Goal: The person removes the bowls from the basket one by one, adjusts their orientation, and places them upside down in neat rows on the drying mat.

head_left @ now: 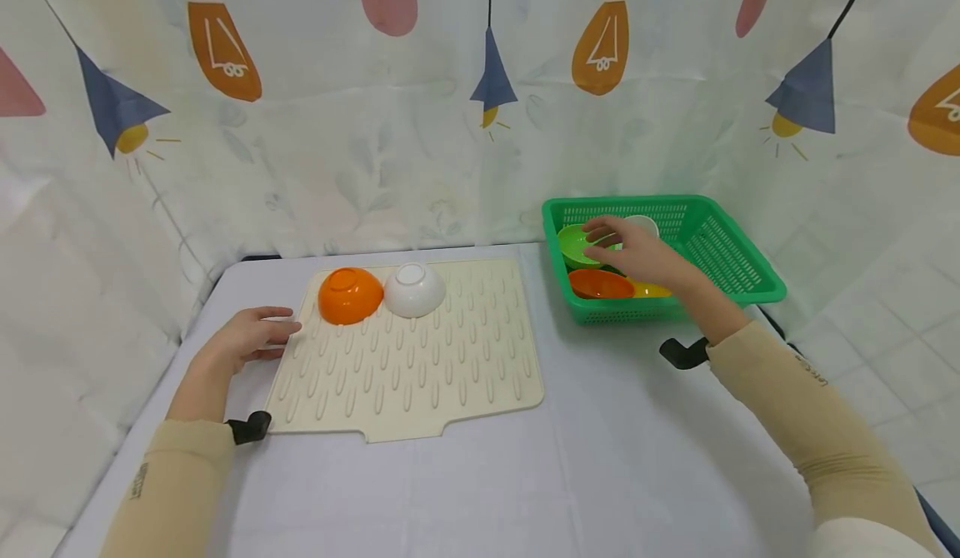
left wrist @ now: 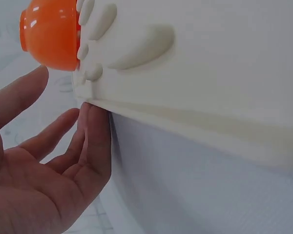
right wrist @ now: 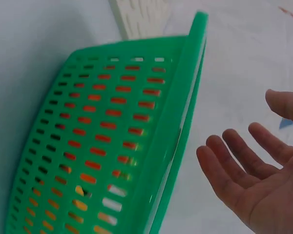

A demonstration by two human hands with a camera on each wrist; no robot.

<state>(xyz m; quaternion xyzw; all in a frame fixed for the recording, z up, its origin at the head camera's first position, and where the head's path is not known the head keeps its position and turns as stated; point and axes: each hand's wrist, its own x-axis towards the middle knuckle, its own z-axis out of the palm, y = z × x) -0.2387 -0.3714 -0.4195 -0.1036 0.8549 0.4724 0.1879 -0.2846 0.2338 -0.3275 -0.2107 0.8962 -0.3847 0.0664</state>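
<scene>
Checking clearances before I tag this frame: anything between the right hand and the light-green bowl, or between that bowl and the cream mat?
Nothing visible stands between the right hand and the light-green bowl. Toward the cream mat, the left side of the green basket stands in between.

L hand [head_left: 251, 340]: at cream mat [head_left: 420, 358], L edge
R hand [head_left: 633, 251]: over green basket [head_left: 738, 262] w/ bowls [head_left: 600, 284]
On mat: orange bowl [head_left: 350, 296] + white bowl [head_left: 414, 290], upside-down

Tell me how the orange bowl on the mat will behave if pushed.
The orange bowl sits upside down on its wide rim, so it will probably slide rather than roll or tip. Its glossy surface may feel slippery. The mat, being ridged, might catch its rim.
</scene>
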